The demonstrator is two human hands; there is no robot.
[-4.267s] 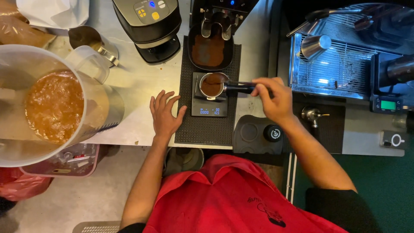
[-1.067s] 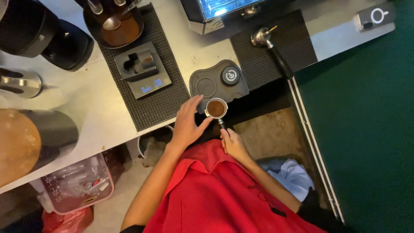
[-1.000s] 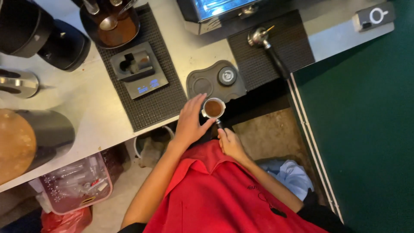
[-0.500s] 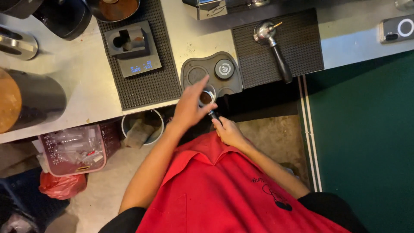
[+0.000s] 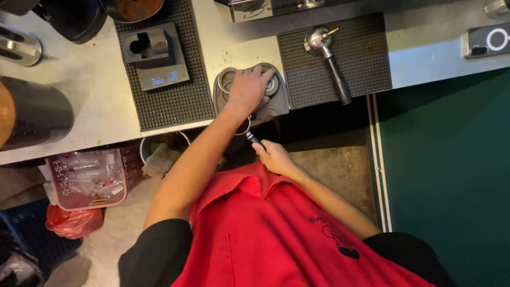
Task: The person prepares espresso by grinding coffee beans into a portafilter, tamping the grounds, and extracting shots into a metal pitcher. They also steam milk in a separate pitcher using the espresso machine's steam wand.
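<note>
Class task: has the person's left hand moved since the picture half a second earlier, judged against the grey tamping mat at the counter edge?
Yes. The left hand has gone up from the mat's near edge and now lies on the tamping mat, covering the disc there.

Bare steel worktop (image 5: 90,106) lies open left of the ribbed mat carrying the scale (image 5: 154,56), up to the dark cylinder (image 5: 37,114) at the far left. The left hand (image 5: 248,89) covers the tamping mat (image 5: 276,103). To its right a spare portafilter (image 5: 329,61) lies across the drip mat (image 5: 366,58); the worktop beyond it is open up to the small timer (image 5: 486,41).
</note>
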